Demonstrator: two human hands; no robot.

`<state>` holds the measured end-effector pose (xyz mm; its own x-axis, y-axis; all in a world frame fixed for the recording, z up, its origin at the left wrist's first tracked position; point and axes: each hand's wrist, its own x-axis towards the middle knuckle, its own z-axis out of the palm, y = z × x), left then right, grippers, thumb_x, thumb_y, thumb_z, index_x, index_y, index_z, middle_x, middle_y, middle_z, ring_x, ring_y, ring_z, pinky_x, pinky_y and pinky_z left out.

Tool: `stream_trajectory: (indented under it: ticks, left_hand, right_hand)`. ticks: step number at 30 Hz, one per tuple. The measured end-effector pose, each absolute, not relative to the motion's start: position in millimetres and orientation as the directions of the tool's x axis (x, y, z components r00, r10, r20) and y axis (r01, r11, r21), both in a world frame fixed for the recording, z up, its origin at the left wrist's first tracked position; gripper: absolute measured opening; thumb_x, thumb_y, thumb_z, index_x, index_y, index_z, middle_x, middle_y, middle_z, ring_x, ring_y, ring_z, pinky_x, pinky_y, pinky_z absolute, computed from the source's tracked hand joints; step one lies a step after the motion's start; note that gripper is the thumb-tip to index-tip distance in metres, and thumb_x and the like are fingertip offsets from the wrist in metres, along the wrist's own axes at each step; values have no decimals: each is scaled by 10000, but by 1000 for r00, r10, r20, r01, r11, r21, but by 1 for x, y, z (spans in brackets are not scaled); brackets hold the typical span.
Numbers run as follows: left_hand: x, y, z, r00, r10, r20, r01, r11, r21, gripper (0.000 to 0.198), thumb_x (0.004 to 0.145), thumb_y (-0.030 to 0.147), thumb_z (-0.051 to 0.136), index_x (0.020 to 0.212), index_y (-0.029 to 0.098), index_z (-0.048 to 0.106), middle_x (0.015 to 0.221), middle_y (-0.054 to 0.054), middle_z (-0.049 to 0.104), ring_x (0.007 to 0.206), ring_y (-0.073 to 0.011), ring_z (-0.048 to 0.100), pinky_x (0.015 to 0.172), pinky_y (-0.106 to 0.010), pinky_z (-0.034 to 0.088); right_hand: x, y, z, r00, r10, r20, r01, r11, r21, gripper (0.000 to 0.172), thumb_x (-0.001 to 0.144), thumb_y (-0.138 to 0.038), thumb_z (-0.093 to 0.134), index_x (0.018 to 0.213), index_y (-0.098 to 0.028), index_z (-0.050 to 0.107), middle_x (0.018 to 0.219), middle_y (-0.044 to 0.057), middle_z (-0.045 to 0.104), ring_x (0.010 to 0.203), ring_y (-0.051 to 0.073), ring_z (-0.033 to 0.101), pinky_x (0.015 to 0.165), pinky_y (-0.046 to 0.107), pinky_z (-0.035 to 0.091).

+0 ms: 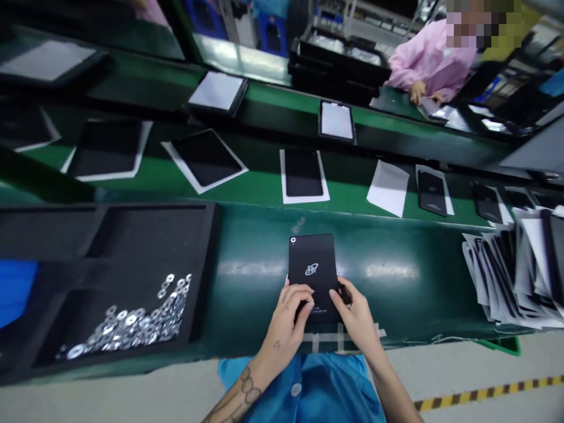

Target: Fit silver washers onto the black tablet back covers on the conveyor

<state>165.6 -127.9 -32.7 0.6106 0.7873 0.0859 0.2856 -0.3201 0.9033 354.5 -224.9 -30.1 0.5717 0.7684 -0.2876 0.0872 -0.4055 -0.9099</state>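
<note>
Black tablet, silver logo just above the fingers.
Left hand and right hand: fingers closed, gripping its lower edges.

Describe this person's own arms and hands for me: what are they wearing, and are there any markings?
The left hand and right hand are bare, with no gloves. The left forearm has a dark line tattoo of linked ovals, and small dark marks show on the left hand. No sleeves cover the forearms. A blue smock is visible below them.
</note>
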Motion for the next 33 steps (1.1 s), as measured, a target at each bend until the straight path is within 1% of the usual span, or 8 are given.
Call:
stream_trajectory:
  ticks: [4, 11, 13, 15, 18, 23, 28, 33]
  left_hand:
    - [149, -96, -41, 453, 883, 120, 318, -286, 904, 176, 1087, 357, 613, 1061, 250, 751, 1105, -73, 819, 1024, -247, 807, 970, -393, 674]
    - [70, -99, -43, 398, 881, 257, 406, -420, 812, 167, 1023, 361, 694, 961, 256, 808, 1021, -61, 840, 898, -240, 839, 823, -309, 708]
    - [56, -108, -44, 394, 880, 264, 436, -432, 789, 170, 1020, 365, 688, 972, 257, 810, 1045, -74, 839, 896, -247, 842, 775, -293, 711]
    - [51, -114, -46, 384, 877, 290, 446, -451, 773, 152, 1019, 346, 681, 983, 260, 800, 1055, -79, 839, 897, -247, 844, 778, -296, 713]
    - [58, -118, -50, 340, 868, 362, 446, -487, 751, 84, 1005, 272, 694, 1011, 280, 777, 1048, -65, 839, 898, -244, 839, 864, -356, 718]
    - [69, -114, -53, 355, 838, 414, 383, -534, 754, 120, 993, 199, 712, 1042, 293, 769, 1051, -54, 846, 902, -257, 839, 867, -413, 722]
    - [63, -111, -54, 384, 829, 408, 330, -535, 777, 126, 1003, 174, 705, 1020, 281, 770, 1009, -44, 851, 878, -241, 841, 828, -376, 721]
    - [63, -112, -59, 343, 848, 404, 352, -515, 781, 148, 1005, 169, 707, 1056, 292, 772, 1015, -38, 844, 870, -228, 832, 826, -362, 710]
  right_hand:
    - [413, -190, -1, 698, 690, -193, 24, -291, -956, 684, 866, -648, 817, 1333, -152, 748, 873, 63, 757, 725, 205, 667, 641, 315, 565]
    - [588, -122, 62, 859, 511, 14, 156, -236, -959, 786, 781, -645, 849, 1378, -151, 718, 736, -8, 599, 532, 108, 411, 452, 238, 326]
    - [631, -110, 60, 856, 517, 18, 270, -419, -867, 636, 823, -554, 815, 1288, -125, 747, 708, 7, 587, 564, 144, 461, 517, 279, 391]
    - [653, -99, 52, 844, 534, 51, 438, -630, -641, 484, 847, -439, 787, 1214, -125, 767, 850, 92, 685, 724, 213, 604, 660, 326, 482]
    - [640, -75, 34, 730, 666, 153, 670, -651, -357, 408, 918, -370, 700, 1262, -156, 743, 1173, 171, 739, 1026, 282, 684, 879, 363, 519]
    - [546, 5, 5, 354, 929, 108, 853, -274, -444, 356, 1030, -391, 620, 1333, -215, 683, 1207, 85, 765, 1072, 225, 699, 945, 313, 511]
    - [494, 66, -11, 479, 878, -8, 812, -446, -377, 431, 1082, -406, 592, 1462, -203, 576, 1449, 165, 661, 1225, 287, 695, 1003, 362, 530]
    - [499, 71, -16, 585, 810, -35, 758, -562, -330, 329, 1102, -305, 514, 1385, -144, 559, 1384, 248, 667, 1204, 344, 722, 1043, 458, 534]
